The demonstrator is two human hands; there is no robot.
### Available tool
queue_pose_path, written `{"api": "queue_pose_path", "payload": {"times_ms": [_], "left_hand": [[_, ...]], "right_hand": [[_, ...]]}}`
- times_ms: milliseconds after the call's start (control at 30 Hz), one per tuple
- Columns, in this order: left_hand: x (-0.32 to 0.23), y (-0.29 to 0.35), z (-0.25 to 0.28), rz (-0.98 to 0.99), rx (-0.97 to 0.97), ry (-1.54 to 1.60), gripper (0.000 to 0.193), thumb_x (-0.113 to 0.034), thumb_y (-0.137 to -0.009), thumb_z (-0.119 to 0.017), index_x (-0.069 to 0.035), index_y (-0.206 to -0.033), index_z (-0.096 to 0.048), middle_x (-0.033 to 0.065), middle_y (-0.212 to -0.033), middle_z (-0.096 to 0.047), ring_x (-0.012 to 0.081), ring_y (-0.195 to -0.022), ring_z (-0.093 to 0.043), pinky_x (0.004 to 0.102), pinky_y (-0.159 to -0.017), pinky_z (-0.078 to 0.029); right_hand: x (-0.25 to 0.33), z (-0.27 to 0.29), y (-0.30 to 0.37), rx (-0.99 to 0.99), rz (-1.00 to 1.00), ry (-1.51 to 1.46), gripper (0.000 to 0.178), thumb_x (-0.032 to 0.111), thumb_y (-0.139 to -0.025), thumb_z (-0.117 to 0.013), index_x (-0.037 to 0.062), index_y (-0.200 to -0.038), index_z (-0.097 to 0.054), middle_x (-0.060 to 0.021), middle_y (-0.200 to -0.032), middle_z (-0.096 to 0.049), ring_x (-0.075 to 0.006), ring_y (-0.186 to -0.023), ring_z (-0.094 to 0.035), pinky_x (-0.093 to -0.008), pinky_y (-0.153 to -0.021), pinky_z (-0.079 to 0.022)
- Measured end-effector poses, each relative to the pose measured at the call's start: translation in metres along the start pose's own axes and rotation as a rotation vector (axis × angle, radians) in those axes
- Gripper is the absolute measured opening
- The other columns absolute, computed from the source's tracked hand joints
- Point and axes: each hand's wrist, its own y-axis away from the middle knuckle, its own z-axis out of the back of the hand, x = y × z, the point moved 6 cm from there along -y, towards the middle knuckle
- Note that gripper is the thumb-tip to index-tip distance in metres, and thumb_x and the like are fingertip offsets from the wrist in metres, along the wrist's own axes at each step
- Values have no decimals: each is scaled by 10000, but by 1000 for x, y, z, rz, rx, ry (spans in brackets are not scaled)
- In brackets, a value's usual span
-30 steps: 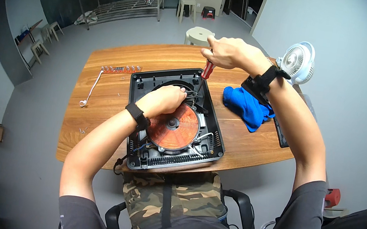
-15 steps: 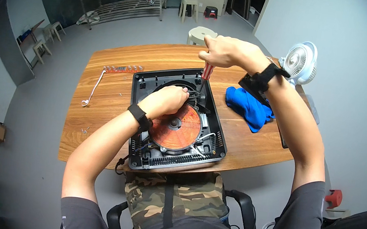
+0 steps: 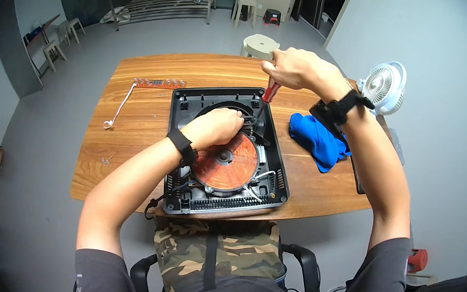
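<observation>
In front of me lies the opened black housing of an induction cooker (image 3: 278,180), with its round copper coil (image 3: 229,166) exposed. My right hand (image 3: 296,69) grips the handle of a red screwdriver (image 3: 271,91) from above. Its shaft points down into the far right part of the housing, and the tip is hard to see. My left hand (image 3: 221,126) is closed low over the housing, just beyond the coil, with its fingertips at dark parts beside the screwdriver shaft. What those fingers pinch, if anything, is hidden.
A narrow orange circuit board (image 3: 158,83) with a white cable (image 3: 120,106) lies at the table's far left. Small screws (image 3: 106,161) are scattered nearer. Right of the housing are a blue cloth (image 3: 319,140) and a white fan (image 3: 382,87). A stool (image 3: 260,45) stands behind the wooden table (image 3: 130,149).
The view has shifted slightly. The screwdriver's handle leans a little more to the right, my right hand still on it. My left hand stays at the same spot in the housing.
</observation>
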Motion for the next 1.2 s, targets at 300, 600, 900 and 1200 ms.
{"api": "queue_pose_path", "payload": {"times_ms": [300, 600, 900, 1200], "left_hand": [[4, -2, -10, -18, -85, 15, 194, -81, -837, -568, 19, -761, -717, 218, -806, -706, 374, -779, -714, 432, -732, -584], [1, -1, -5, -31, -83, -2, 177, -79, -809, -597, 11, -766, -743, 229, -813, -715, 372, -790, -719, 435, -729, -585], [2, 0, -7, -15, 8, -10, 238, -85, -989, -489, 50, -928, -676, 229, -821, -702, 388, -804, -711, 469, -741, -583], [1, -1, -7, -2, 1, -6, 250, -89, -993, -482, 52, -927, -678, 235, -821, -701, 395, -802, -709, 474, -738, -583]], "right_hand": [[-8, -16, -14, -55, 202, 99, 363, 372, -1022, -556, 67, -1217, -589, -258, -1021, -697, -427, -973, -674, -473, -873, -535], [-9, -8, -3, -83, 413, -55, 296, 232, -961, -624, -18, -1078, -515, -244, -1066, -667, -396, -965, -663, -467, -862, -532], [-2, -13, -9, -104, 133, 84, 414, 404, -1043, -505, 3, -1075, -602, -258, -927, -695, -422, -898, -677, -468, -796, -550], [3, -12, -9, -138, 295, -46, 422, 400, -1012, -578, -12, -950, -643, -232, -820, -692, -427, -831, -688, -488, -772, -547]]}}
